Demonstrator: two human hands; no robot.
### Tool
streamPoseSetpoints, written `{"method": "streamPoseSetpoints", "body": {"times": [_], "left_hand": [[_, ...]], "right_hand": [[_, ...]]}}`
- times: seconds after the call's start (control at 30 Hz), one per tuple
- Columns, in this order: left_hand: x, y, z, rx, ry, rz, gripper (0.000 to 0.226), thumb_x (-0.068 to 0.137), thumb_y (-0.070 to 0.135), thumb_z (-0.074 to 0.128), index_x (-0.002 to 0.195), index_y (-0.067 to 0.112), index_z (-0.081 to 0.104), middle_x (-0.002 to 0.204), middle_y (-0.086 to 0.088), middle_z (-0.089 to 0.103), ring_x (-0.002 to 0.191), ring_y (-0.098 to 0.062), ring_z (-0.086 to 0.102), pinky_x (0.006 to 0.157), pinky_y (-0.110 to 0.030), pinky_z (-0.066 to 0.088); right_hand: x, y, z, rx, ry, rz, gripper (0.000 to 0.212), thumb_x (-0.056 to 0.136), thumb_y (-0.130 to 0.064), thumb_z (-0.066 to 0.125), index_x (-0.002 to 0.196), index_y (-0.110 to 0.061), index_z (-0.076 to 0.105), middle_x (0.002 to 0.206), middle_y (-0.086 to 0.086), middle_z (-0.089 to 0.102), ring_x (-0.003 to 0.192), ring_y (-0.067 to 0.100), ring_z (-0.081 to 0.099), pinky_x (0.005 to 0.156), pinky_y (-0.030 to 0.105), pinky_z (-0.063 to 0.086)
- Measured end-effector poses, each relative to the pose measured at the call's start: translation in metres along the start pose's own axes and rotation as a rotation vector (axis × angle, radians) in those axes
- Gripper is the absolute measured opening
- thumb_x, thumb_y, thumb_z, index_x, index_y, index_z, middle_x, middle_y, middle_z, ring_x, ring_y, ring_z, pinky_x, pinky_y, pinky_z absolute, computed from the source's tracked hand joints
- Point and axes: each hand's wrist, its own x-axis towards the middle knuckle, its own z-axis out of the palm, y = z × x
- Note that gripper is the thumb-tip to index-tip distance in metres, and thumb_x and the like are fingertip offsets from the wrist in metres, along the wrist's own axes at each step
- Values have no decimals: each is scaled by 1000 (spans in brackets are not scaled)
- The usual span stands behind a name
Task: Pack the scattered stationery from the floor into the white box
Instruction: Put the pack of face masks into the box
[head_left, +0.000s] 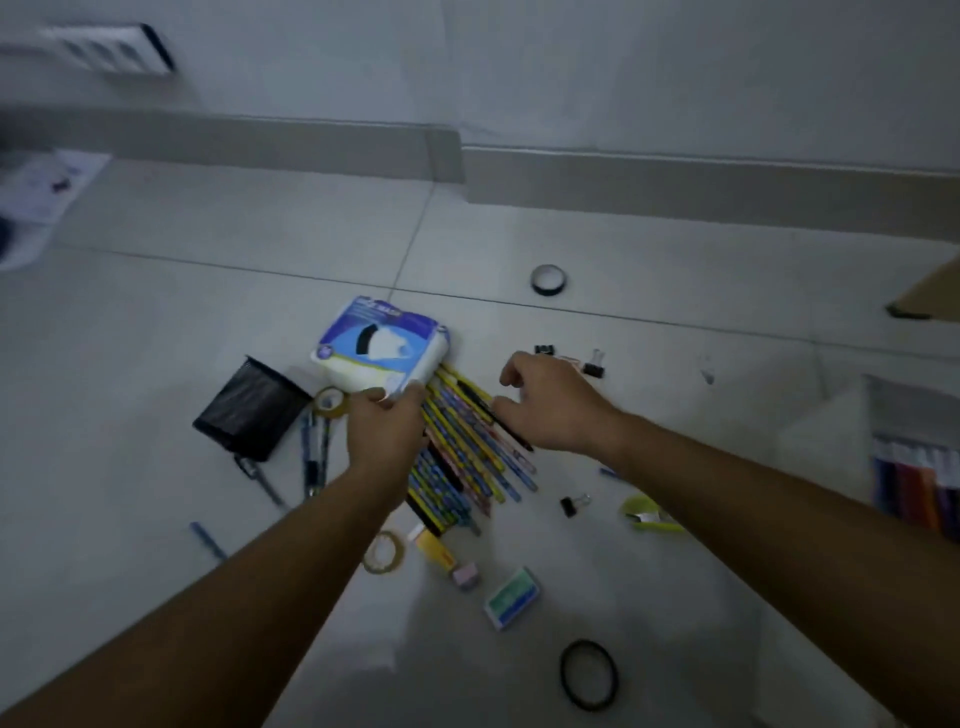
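A heap of coloured pencils (467, 462) lies on the tiled floor in the middle. My left hand (384, 431) rests on the heap's left side, with its fingertips pinching the near corner of a white and blue mask packet (382, 345). My right hand (550, 400) hovers over the pencils' right side, fingers curled and apart, with nothing clearly in it. The white box (893, 410) stands at the right edge with several markers (914, 483) inside.
Around the heap lie a black mesh pen holder (249, 410), several pens (311, 457), tape rolls (548, 279) (383, 552) (588, 674), binder clips (594, 364), a green stapler (649, 514), erasers (511, 597). A wall with a skirting board runs behind; a cardboard corner (930, 296) is at right.
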Motion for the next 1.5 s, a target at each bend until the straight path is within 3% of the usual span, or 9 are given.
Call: {"method": "streamPoseSetpoints", "body": {"times": [0.13,0.23,0.33,0.63,0.77,0.9,1.03,1.27,1.5], "left_hand": [[43,-3,-13,-202,28,-275,65,86,42,65,139,14,40,141,-9,46,121,-30,51,91,-51,52],[61,-14,-16,-179,-17,-350,67,85,45,65,140,15,39,148,-9,40,132,-30,42,96,-50,46],[74,-22,-14,-143,-53,-303,52,88,37,63,133,15,48,137,-10,52,121,-29,52,84,-41,50],[68,-24,-18,-329,-47,-164,25,95,18,54,120,15,56,97,0,65,81,-17,64,63,-30,53],[41,-13,-19,-329,-134,-94,14,94,21,57,105,26,64,101,-2,70,79,-14,67,61,-29,55],[7,6,-8,-360,-350,-108,27,92,27,60,119,21,63,109,-2,73,92,-19,71,67,-32,58],[-33,20,11,-323,-545,-44,29,91,28,61,116,13,65,108,-6,74,88,-20,71,65,-29,58],[-114,16,67,-186,-871,101,29,76,32,70,105,31,73,102,-4,75,85,-16,72,65,-31,59],[-182,-6,119,-46,-1062,168,59,75,45,63,129,23,57,103,-4,73,95,-19,70,69,-29,58]], "right_hand": [[44,-14,16,143,-42,141,37,85,-42,64,112,-19,56,103,-1,59,79,10,55,59,24,43],[61,-17,29,278,-35,226,29,84,-38,66,97,-13,60,87,2,58,74,17,58,74,42,59],[67,-13,39,385,-48,271,27,85,-34,66,87,-8,62,81,9,56,72,21,56,78,51,57],[54,-3,38,643,-44,406,21,89,-32,66,89,-12,58,97,8,66,89,20,65,69,32,56],[40,-1,25,871,-32,441,42,85,-40,71,116,-17,55,116,4,61,101,18,64,70,31,58],[11,8,3,1162,43,384,60,81,-38,76,129,-25,44,128,8,57,99,25,65,78,44,60],[-39,30,-23,1428,210,306,67,82,-30,76,136,-32,35,123,8,60,91,31,73,64,42,59],[-154,69,-52,1273,637,304,68,65,-43,80,123,-36,47,119,6,64,85,21,75,56,36,59],[-265,122,-66,1259,1049,373,59,64,-42,81,116,-37,55,112,-1,72,95,22,73,64,37,60]]}}
